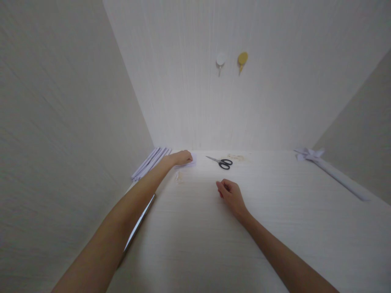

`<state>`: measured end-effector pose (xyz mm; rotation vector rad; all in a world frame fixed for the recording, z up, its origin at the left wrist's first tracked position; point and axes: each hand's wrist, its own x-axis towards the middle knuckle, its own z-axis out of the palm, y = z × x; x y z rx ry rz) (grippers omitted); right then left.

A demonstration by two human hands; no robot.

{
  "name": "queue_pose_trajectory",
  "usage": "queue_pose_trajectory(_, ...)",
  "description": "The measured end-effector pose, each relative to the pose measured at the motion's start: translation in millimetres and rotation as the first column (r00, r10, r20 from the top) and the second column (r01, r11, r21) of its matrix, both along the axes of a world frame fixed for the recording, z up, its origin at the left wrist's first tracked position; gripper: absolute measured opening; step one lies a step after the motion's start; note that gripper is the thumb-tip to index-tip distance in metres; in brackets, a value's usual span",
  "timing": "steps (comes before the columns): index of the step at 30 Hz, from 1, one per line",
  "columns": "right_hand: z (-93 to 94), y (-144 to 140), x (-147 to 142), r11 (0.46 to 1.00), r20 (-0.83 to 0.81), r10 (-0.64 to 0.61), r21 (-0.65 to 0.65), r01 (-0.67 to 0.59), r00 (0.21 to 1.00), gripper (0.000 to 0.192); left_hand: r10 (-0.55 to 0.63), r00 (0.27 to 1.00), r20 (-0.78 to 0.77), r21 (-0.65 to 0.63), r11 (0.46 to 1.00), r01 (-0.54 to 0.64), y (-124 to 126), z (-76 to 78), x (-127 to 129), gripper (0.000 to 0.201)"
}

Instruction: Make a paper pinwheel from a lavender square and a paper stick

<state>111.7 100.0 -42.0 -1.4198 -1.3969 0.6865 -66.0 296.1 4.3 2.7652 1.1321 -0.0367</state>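
My left hand [182, 158] is stretched far out to the back of the pale desk [275, 211] and rests on a small white piece of paper [193, 160]; whether it grips the paper I cannot tell. My right hand [231, 195] lies on the desk near the middle, fingers curled in, with nothing visible in it. Black-handled scissors [222, 162] lie shut on the desk just beyond the right hand, to the right of the paper.
Several folded white paper strips [150, 162] lie in the back left corner. A folded white paper shape with a long stem [328, 170] lies at the right. A flat mirror-like object [139, 224] sits under my left forearm. White [220, 60] and yellow [242, 59] hooks hang on the wall.
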Motion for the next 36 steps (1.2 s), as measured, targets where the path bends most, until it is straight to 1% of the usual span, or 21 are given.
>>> queue_pose_trajectory(2,-0.2,0.1,-0.1,1.0,-0.001,0.003,-0.002,-0.003,1.0,0.033,-0.012,0.999,-0.049,0.045,0.999,0.014,-3.6,1.1,0.9,0.018)
queue_pose_trajectory(6,0.5,1.1,-0.4,1.0,-0.006,0.002,-0.013,-0.002,1.0,0.033,0.025,0.996,-0.091,0.131,0.991,-0.013,-10.6,-0.7,3.8,0.022)
queue_pose_trajectory(11,1.5,0.6,-0.3,1.0,0.011,0.008,-0.003,-0.008,1.0,0.033,0.073,0.994,-0.086,0.206,0.977,-0.054,-13.0,-7.8,6.0,0.026)
queue_pose_trajectory(15,1.5,-0.4,-0.1,1.0,0.002,0.009,-0.007,-0.009,1.0,0.033,0.096,0.993,-0.066,0.222,0.972,-0.079,-13.6,-7.6,5.3,0.022)
queue_pose_trajectory(23,2.9,-1.5,0.1,1.0,-0.001,0.006,-0.004,-0.006,1.0,0.032,0.166,0.985,-0.042,0.244,0.958,-0.151,-19.1,-0.8,6.7,0.019)
queue_pose_trajectory(30,3.5,-2.9,0.3,1.0,-0.012,0.015,0.009,-0.015,1.0,0.032,0.257,0.966,-0.012,0.284,0.927,-0.243,-26.7,6.3,5.9,0.018)
queue_pose_trajectory(33,2.6,-2.3,0.2,1.0,-0.016,0.016,0.015,-0.016,1.0,0.032,0.288,0.957,0.009,0.314,0.908,-0.276,-30.9,14.3,4.4,0.017)
queue_pose_trajectory(36,2.3,-2.7,-0.2,1.0,-0.022,0.017,0.02,-0.016,1.0,0.032,0.301,0.953,0.04,0.35,0.889,-0.295,-35.3,28.2,2.7,0.017)
